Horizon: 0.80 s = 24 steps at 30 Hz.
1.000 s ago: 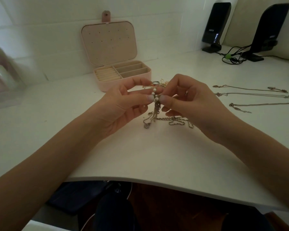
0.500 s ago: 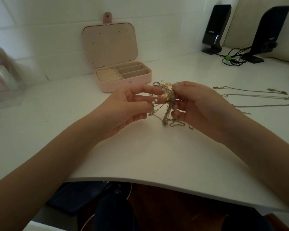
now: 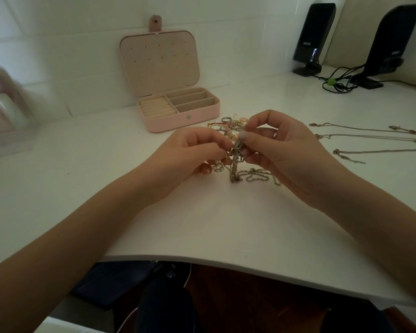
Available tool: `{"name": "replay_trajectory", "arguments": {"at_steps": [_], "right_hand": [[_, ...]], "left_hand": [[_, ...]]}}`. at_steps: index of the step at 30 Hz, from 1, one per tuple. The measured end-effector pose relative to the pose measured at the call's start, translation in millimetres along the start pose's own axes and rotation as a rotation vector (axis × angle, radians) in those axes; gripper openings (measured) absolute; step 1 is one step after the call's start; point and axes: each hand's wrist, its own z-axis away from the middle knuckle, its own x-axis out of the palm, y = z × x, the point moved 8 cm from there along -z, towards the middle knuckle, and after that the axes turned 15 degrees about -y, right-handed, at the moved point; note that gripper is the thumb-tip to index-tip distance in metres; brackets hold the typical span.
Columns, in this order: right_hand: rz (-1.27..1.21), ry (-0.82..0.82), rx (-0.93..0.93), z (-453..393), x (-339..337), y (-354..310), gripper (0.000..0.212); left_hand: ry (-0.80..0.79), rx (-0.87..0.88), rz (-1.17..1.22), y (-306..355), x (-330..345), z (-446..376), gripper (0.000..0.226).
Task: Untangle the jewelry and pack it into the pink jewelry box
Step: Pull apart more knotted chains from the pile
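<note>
White desk (image 3: 214, 219), curved front edge, set against a white tiled wall (image 3: 58, 44). Pink jewelry box (image 3: 178, 116) stands open at the desk's rear centre, lid upright with a perforated panel; ring rolls fill its left section, three long compartments to the right appear empty. Two black speakers (image 3: 315, 37) with cables stand well right of the box. Left hand (image 3: 187, 155) and right hand (image 3: 281, 152), in front of the box, both pinch a tangled chain cluster (image 3: 235, 159) whose lower end touches the desk. Three straightened chains (image 3: 370, 138) lie right of the box; loose rings and beads (image 3: 228, 124) lie just beside its front right corner.
</note>
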Motion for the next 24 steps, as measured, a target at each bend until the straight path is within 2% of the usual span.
{"name": "replay_trajectory", "arguments": {"at_steps": [4, 9, 15, 17, 20, 24], "right_hand": [[-0.016, -0.033, 0.005, 0.8, 1.7, 1.1, 0.017], [-0.03, -0.036, 0.012, 1.6, 1.2, 1.9, 0.018], [-0.042, -0.021, 0.005, 3.1, -0.5, 0.7, 0.022], [0.137, 0.001, -0.018, 4.1, -2.0, -4.5, 0.021], [0.553, 0.049, -0.112, 6.8, 1.1, -16.9, 0.014], [0.701, 0.065, -0.154, 7.6, 6.7, -18.5, 0.008]], "left_hand": [[0.028, 0.067, -0.097, 7.2, -3.3, 1.3, 0.002], [0.085, 0.121, -0.151, 9.8, -8.3, 2.5, 0.004], [0.103, 0.104, -0.19, 8.3, -10.7, 2.5, 0.008], [0.113, 0.081, -0.197, 6.2, -11.1, 2.4, 0.013], [0.126, 0.055, -0.169, 4.6, -10.6, 2.4, 0.015], [0.131, 0.058, -0.151, 5.9, -8.2, 2.4, 0.027]]}}
